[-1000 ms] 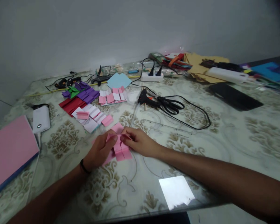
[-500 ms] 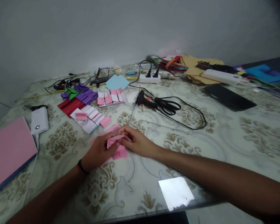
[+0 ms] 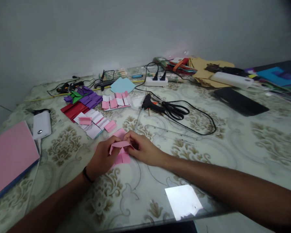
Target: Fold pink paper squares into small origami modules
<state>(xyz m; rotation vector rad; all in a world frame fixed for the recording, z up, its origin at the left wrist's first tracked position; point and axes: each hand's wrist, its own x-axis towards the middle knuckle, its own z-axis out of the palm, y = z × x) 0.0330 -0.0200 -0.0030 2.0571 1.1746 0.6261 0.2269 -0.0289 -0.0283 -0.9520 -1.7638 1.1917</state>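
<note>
Both hands are down on the desk (image 3: 232, 142) working the same bit of pink folded paper (image 3: 122, 154), which sits near the front edge, about the middle. The left hand (image 3: 103, 158) has its fingers pinched on the left end of a raised fold, and the right hand (image 3: 144, 149) is pinching the right end, so the strip is lifted between them while the rest lies flat. At 11 o'clock from the hands there's a spread of pink and white folded pieces (image 3: 94, 122), with purple ones (image 3: 87, 97) beyond. Scissors (image 3: 176, 111) lie at 1 o'clock, well apart.
</note>
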